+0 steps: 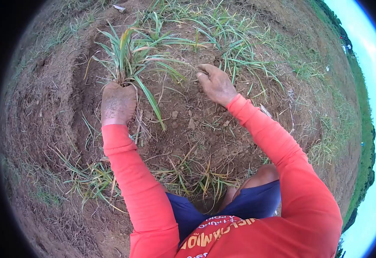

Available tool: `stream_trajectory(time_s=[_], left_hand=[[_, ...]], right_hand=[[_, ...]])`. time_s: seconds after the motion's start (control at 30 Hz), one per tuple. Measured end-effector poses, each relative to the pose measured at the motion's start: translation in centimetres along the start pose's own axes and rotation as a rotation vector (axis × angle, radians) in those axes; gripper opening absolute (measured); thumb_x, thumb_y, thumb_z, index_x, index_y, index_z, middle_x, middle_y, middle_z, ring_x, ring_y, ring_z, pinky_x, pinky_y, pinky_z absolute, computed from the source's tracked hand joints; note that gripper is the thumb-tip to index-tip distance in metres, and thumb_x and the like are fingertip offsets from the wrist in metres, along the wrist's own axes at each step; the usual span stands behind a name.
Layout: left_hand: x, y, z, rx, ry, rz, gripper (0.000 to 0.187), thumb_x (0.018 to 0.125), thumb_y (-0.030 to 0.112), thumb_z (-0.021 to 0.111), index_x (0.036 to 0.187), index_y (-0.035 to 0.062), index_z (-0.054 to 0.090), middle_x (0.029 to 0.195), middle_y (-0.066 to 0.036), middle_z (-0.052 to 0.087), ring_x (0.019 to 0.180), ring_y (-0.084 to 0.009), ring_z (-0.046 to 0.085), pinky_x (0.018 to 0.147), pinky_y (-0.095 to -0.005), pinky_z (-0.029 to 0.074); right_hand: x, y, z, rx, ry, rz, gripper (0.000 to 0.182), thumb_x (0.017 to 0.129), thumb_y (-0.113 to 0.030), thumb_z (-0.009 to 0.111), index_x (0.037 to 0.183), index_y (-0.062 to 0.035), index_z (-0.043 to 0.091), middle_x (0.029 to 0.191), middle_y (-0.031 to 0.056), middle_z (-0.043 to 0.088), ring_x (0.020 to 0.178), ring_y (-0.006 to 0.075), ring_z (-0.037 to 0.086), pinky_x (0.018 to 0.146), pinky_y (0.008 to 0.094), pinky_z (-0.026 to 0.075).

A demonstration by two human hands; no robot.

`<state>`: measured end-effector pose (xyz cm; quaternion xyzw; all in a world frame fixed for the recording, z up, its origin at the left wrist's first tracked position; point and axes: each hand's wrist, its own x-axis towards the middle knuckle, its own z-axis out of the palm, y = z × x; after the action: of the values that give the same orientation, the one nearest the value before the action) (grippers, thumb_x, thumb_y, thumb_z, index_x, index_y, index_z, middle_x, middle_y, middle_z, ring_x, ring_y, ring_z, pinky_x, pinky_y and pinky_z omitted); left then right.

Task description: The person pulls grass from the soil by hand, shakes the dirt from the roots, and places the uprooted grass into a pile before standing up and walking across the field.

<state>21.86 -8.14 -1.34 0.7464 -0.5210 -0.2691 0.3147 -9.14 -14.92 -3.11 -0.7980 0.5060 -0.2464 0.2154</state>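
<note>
My left hand (118, 104), caked with soil, is closed around the base of a leafy grass clump (125, 56). The clump stands upright above the fist, its long green blades fanning out and a few of them yellowed; its roots are hidden. To the right, my right hand (216, 84) hovers over bare soil with thumb and fingers pinched together. A thin pale strand runs near its fingertips, but I cannot make out what the pinch holds. Just beyond the right hand grows another grass clump (235, 49).
Loose brown soil (188, 124) with dry stalks lies between my arms. More grass tufts (205, 178) grow close to my knees, and others (89, 176) at the left. A small white scrap (119, 8) rests at the far edge.
</note>
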Motion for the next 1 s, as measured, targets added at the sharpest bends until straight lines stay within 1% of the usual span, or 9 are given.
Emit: stream_trajectory(time_s=[0.07, 0.13, 0.2, 0.27, 0.4, 0.47, 0.7, 0.83, 1.0], left_hand=[[-1.5, 2.4, -1.8, -0.1, -0.038, -0.125, 0.048, 0.083, 0.038, 0.082, 0.103, -0.0053, 0.072, 0.091, -0.018, 0.074, 0.081, -0.0253, 0.067, 0.079, -0.0397, 0.051], [-2.1, 3.0, -1.7, 0.049, 0.005, 0.112, 0.05, 0.082, 0.038, 0.083, 0.106, -0.0051, 0.072, 0.092, -0.018, 0.074, 0.083, -0.0246, 0.066, 0.081, -0.0392, 0.051], [-3.4, 5.9, -2.9, -0.009, -0.04, -0.117, 0.051, 0.082, 0.038, 0.083, 0.109, -0.0044, 0.073, 0.092, -0.018, 0.073, 0.087, -0.0235, 0.065, 0.085, -0.0387, 0.05], [-3.4, 5.4, -3.1, -0.102, -0.051, -0.09, 0.051, 0.082, 0.038, 0.083, 0.109, -0.0046, 0.072, 0.092, -0.019, 0.073, 0.086, -0.0241, 0.065, 0.084, -0.0393, 0.05], [-3.8, 5.0, -3.1, -0.132, -0.014, -0.006, 0.055, 0.083, 0.044, 0.079, 0.089, -0.0098, 0.07, 0.08, -0.029, 0.068, 0.08, -0.0368, 0.067, 0.081, -0.0445, 0.051], [-4.1, 5.0, -3.7, -0.116, -0.009, -0.022, 0.055, 0.082, 0.044, 0.08, 0.09, -0.01, 0.07, 0.079, -0.029, 0.068, 0.08, -0.0368, 0.068, 0.081, -0.044, 0.051], [-4.6, 4.7, -4.5, -0.13, 0.077, -0.014, 0.057, 0.081, 0.044, 0.081, 0.092, -0.0104, 0.069, 0.078, -0.024, 0.068, 0.079, -0.0335, 0.066, 0.082, -0.0421, 0.051], [-5.0, 4.7, -5.1, -0.142, 0.029, -0.098, 0.058, 0.08, 0.046, 0.081, 0.092, -0.0099, 0.07, 0.084, -0.026, 0.069, 0.083, -0.0328, 0.067, 0.083, -0.0418, 0.051], [-4.2, 3.4, -5.1, 0.005, -0.025, -0.015, 0.055, 0.085, 0.047, 0.078, 0.096, -0.0062, 0.072, 0.091, -0.029, 0.067, 0.09, -0.0385, 0.067, 0.083, -0.0453, 0.05]], right_hand=[[3.5, 3.9, -0.8, -0.348, 0.094, -0.001, 0.025, 0.094, -0.015, 0.057, 0.113, -0.0013, 0.064, 0.123, 0.0259, 0.064, 0.107, 0.0431, 0.067, 0.092, 0.0492, 0.054], [5.6, 6.5, -1.1, -0.591, -0.034, 0.157, 0.024, 0.092, -0.016, 0.058, 0.111, -0.0014, 0.062, 0.115, 0.0242, 0.066, 0.105, 0.0432, 0.068, 0.091, 0.0495, 0.055], [5.9, 7.0, -1.3, -0.74, -0.143, 0.14, 0.025, 0.091, -0.017, 0.06, 0.111, -0.0022, 0.061, 0.119, 0.0236, 0.065, 0.104, 0.0422, 0.069, 0.089, 0.0508, 0.056], [6.4, 6.7, -1.2, -0.848, -0.212, 0.161, 0.029, 0.09, -0.021, 0.062, 0.111, -0.0022, 0.066, 0.12, 0.0236, 0.067, 0.108, 0.0389, 0.07, 0.089, 0.0514, 0.057], [9.1, 3.4, -2.3, -0.789, -0.411, 0.363, 0.032, 0.09, -0.017, 0.059, 0.113, -0.0006, 0.075, 0.123, 0.0235, 0.07, 0.115, 0.0368, 0.069, 0.095, 0.0455, 0.056], [10.7, 2.9, -2.9, -0.772, -0.549, 0.42, 0.034, 0.089, -0.016, 0.06, 0.114, 0.0, 0.075, 0.123, 0.0242, 0.07, 0.117, 0.0362, 0.068, 0.097, 0.0447, 0.056], [10.1, 6.7, -2.3, -0.754, -0.398, 0.413, 0.037, 0.088, -0.021, 0.064, 0.118, 0.0004, 0.073, 0.125, 0.0246, 0.069, 0.118, 0.0393, 0.067, 0.102, 0.0468, 0.053], [9.0, 6.5, -2.4, -0.746, -0.319, 0.394, 0.036, 0.086, -0.022, 0.066, 0.113, 0.0008, 0.074, 0.117, 0.0268, 0.071, 0.111, 0.0422, 0.069, 0.096, 0.0491, 0.055], [9.1, 5.0, -7.7, -0.718, -0.212, 0.201, 0.03, 0.083, -0.024, 0.067, 0.099, -0.001, 0.077, 0.104, 0.0253, 0.074, 0.098, 0.0413, 0.072, 0.089, 0.0471, 0.057]])
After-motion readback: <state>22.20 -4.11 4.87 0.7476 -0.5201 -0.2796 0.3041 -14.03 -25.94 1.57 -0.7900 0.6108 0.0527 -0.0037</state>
